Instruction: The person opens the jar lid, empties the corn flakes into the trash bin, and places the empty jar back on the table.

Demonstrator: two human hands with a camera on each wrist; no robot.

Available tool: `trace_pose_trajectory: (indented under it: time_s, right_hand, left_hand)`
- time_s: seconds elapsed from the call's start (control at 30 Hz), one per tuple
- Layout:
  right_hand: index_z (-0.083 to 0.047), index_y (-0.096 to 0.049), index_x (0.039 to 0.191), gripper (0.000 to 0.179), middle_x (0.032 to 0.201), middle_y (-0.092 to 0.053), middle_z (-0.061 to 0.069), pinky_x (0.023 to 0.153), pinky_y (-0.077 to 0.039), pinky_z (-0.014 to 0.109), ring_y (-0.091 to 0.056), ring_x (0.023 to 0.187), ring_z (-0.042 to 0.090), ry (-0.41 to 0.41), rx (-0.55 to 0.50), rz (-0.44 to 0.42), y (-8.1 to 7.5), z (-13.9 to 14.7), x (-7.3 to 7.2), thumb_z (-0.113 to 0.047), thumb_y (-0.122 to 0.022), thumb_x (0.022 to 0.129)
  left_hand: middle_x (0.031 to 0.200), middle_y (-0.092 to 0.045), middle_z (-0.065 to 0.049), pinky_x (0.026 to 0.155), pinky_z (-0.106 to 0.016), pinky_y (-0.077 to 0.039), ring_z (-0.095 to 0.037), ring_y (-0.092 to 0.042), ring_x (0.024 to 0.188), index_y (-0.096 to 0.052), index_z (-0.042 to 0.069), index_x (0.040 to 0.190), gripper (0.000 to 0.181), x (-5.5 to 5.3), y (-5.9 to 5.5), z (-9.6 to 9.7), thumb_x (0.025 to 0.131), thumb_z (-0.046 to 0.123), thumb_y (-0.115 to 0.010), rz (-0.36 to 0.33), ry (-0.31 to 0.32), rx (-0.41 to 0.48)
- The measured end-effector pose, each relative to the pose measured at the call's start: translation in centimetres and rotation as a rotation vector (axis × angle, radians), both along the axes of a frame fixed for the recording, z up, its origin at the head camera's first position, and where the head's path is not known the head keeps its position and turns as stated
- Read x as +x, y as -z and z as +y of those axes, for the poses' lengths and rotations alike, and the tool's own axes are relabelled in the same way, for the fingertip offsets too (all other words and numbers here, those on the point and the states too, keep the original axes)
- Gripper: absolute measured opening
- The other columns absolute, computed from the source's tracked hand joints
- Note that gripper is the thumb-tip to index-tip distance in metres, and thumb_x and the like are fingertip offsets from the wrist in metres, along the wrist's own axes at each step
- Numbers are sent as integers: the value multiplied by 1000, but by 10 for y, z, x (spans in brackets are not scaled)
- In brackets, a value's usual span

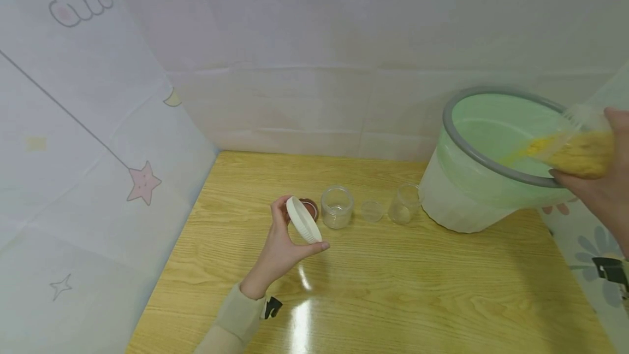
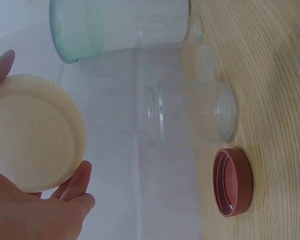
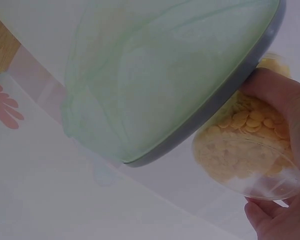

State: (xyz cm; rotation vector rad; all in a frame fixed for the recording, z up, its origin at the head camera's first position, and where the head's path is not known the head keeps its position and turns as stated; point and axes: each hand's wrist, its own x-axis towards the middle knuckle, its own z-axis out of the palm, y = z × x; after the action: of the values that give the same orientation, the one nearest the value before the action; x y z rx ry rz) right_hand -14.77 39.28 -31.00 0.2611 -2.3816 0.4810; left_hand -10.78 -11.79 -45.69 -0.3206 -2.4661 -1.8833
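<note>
My left hand pinches a cream-white ribbed screw lid between thumb and fingers, held tilted above the table. At the right, my right hand grips a clear jar of yellow flakes, tipped sideways over the rim of a trash bin lined with a pale green bag. Yellow flakes stream from its mouth into the bin. In the right wrist view the jar's base faces the camera, and flakes still lie inside it.
An open glass jar stands mid-table, a reddish-brown lid to its left. Right of it are a clear disc and a clear glass cup, close beside the bin. Printed cloth hangs behind the wooden table.
</note>
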Motion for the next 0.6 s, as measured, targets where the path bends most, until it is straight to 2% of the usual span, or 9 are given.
trace_pose_trajectory:
  time_s: [0.3,0.47,0.6]
  right_hand:
    - [-9,-27,159,117,158,-27,27,118,-15,57,-25,142,49,22,-8,-13,1,1,0,-93,-31,77]
    - [-9,-27,159,115,157,-28,28,118,-16,56,-26,141,50,15,0,-10,-1,-2,1,-91,-31,79]
    - [-9,-27,159,112,158,-26,26,118,-16,57,-24,143,48,46,6,-28,-4,-5,1,-89,-30,81]
  left_hand:
    - [144,-44,-16,110,-59,-32,-28,-40,138,-18,30,150,113,1,0,0,69,35,-97,1,7,-5]
    - [143,-46,-10,109,-59,-33,-28,-41,136,-18,31,150,113,0,0,0,69,35,-97,1,5,-10]
    - [141,-46,-8,108,-57,-34,-27,-43,134,-18,30,150,113,0,1,0,69,34,-97,6,7,-13]
